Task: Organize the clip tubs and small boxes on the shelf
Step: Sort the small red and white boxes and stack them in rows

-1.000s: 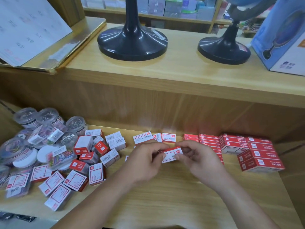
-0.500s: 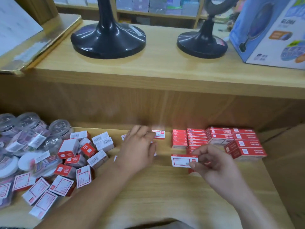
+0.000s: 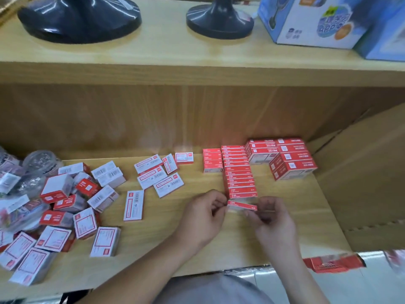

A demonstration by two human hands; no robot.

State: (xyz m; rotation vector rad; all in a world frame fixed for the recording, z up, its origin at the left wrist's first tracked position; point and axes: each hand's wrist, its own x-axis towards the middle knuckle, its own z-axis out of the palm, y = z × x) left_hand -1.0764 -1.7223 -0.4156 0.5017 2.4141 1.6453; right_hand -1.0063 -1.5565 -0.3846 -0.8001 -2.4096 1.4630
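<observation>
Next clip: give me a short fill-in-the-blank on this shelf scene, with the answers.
The left hand and right hand together hold one small cardboard box with a ___ top. The clear plastic clip tubs lie at the ___ end of the lower wooden shelf. The upper wooden shelf carries ___ black round bases.
Missing words: red; left; two.

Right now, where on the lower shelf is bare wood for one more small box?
Bare wood lies right of the red row, in front of the larger red boxes, up to the side wall. Another patch lies between the lone flat box and the left hand. The left end is crowded with piled boxes and clip tubs.
</observation>
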